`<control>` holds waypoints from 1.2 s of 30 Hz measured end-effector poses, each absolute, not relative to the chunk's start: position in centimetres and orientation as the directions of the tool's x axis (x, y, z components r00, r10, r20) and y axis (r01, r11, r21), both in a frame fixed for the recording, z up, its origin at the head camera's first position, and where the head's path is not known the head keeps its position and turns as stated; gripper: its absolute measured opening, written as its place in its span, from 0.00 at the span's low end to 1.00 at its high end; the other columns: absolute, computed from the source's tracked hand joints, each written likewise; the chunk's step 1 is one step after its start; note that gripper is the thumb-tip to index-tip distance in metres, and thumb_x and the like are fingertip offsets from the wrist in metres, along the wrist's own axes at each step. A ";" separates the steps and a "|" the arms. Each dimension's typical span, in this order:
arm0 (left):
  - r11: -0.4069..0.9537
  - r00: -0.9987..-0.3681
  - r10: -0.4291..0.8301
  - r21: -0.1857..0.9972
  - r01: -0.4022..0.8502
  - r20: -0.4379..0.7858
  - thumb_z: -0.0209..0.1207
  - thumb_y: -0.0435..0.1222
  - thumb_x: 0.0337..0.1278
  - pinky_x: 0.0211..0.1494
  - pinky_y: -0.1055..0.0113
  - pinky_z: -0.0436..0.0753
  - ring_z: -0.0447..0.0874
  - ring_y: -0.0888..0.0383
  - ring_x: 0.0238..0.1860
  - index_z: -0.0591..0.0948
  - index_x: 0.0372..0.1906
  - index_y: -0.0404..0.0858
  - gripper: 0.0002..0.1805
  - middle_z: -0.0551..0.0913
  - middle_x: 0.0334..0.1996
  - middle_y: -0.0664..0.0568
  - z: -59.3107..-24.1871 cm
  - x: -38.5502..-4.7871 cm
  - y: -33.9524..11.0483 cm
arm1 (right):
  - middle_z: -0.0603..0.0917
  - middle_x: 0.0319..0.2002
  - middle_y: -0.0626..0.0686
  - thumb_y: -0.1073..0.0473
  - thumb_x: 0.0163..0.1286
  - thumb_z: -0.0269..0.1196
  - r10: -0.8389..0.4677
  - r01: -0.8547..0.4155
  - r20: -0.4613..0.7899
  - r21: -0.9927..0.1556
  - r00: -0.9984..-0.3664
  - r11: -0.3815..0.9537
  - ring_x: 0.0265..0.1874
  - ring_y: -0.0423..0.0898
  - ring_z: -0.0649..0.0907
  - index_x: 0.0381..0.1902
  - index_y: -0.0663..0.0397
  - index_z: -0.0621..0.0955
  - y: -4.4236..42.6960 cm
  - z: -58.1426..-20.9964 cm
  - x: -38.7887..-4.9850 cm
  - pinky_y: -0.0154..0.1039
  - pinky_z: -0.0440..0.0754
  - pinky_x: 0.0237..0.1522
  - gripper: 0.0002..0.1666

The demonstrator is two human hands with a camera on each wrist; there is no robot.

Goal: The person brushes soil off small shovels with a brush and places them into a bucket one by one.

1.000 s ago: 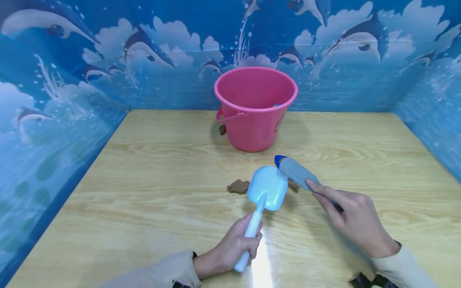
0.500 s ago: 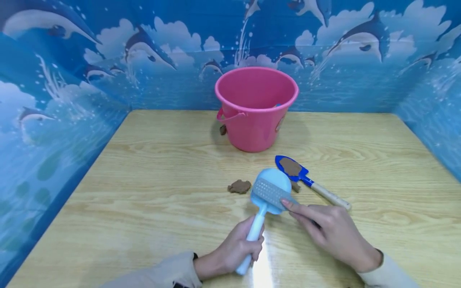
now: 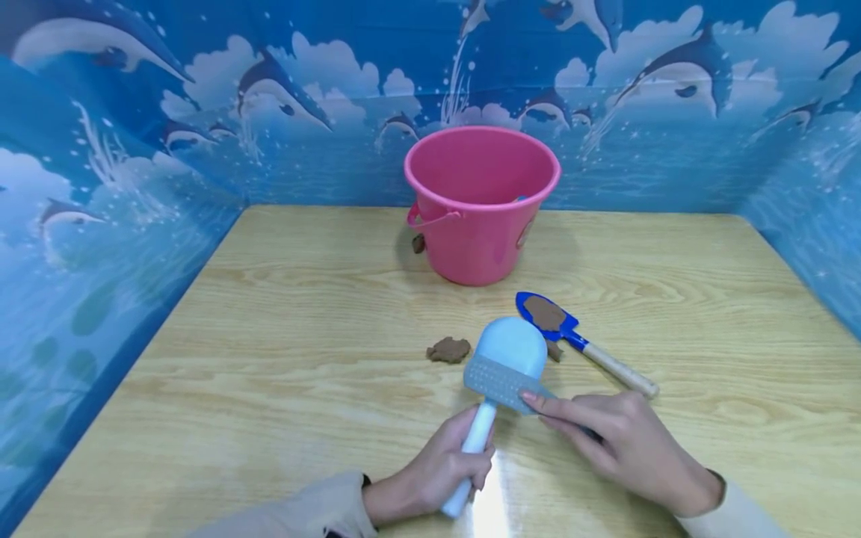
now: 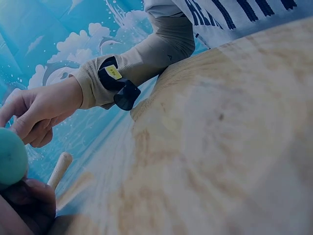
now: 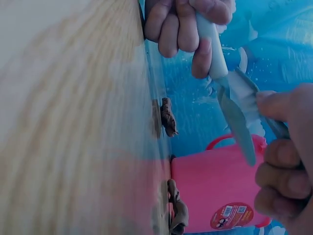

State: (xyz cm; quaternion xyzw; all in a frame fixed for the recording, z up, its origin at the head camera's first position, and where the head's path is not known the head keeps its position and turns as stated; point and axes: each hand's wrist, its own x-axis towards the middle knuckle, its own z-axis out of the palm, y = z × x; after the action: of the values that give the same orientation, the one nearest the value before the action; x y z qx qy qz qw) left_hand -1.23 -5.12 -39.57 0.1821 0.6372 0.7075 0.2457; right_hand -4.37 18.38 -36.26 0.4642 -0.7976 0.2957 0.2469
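A blue dolphin backdrop (image 3: 350,168) rises behind a wood-grain surface (image 3: 269,314), where a pink bucket (image 3: 477,243) stands near the back. The left hand (image 3: 444,463) has its fingers wrapped round the handle of the light-blue scoop (image 3: 514,344), holding it tilted above the surface; the right hand's (image 3: 615,444) fingers pinch the brush (image 3: 501,382), laid across the scoop near its neck, bristles towards it. The step in hand appears to be brushing the scoop clean. Another stroke would call for a firm left grip and light, even pressure. A trowel (image 3: 576,340) with mud (image 3: 543,314) on its blade lies just beyond, seemingly not yet cleaned.
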 end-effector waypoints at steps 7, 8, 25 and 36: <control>-0.067 -0.819 0.573 0.993 -0.098 -0.042 0.46 0.21 0.26 0.14 0.77 0.70 0.66 0.67 0.16 0.65 0.33 0.28 0.16 0.66 0.18 0.58 -39.6 -1.2 -5.0 | 0.79 0.19 0.36 0.47 0.76 0.50 -0.531 -0.810 0.676 -0.172 -0.511 0.560 0.17 0.25 0.64 0.48 0.49 0.86 18.7 -36.0 -4.1 0.18 0.63 0.16 0.21; -0.065 -0.819 0.573 0.994 -0.091 -0.037 0.46 0.21 0.26 0.14 0.77 0.71 0.66 0.68 0.16 0.65 0.33 0.28 0.16 0.66 0.18 0.58 -39.6 -1.2 -5.0 | 0.79 0.19 0.37 0.47 0.76 0.49 -0.510 -0.798 0.695 -0.154 -0.507 0.582 0.17 0.25 0.65 0.46 0.50 0.87 18.8 -35.9 -4.1 0.19 0.65 0.15 0.22; -0.047 -0.818 0.574 0.997 -0.061 -0.023 0.47 0.21 0.26 0.14 0.78 0.71 0.67 0.68 0.16 0.66 0.33 0.28 0.16 0.66 0.19 0.58 -39.7 -1.2 -5.0 | 0.83 0.23 0.37 0.46 0.75 0.50 -0.551 -0.830 0.672 -0.176 -0.494 0.529 0.19 0.25 0.70 0.47 0.49 0.86 18.9 -35.4 -4.0 0.20 0.69 0.17 0.21; -0.043 -0.820 0.573 0.998 -0.043 -0.011 0.47 0.21 0.27 0.14 0.78 0.71 0.67 0.68 0.16 0.66 0.32 0.28 0.16 0.66 0.19 0.57 -39.9 -1.3 -5.0 | 0.87 0.34 0.41 0.46 0.75 0.51 -0.596 -0.800 0.560 -0.234 -0.575 0.552 0.26 0.28 0.78 0.53 0.45 0.84 19.4 -35.2 -3.8 0.24 0.77 0.25 0.20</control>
State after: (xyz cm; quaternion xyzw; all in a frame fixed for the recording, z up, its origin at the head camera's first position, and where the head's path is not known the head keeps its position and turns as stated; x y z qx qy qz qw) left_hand -1.29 -4.96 -39.87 0.2023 0.6553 0.6931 0.2221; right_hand -3.78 19.41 -35.17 0.4084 -0.8547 0.2388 0.2136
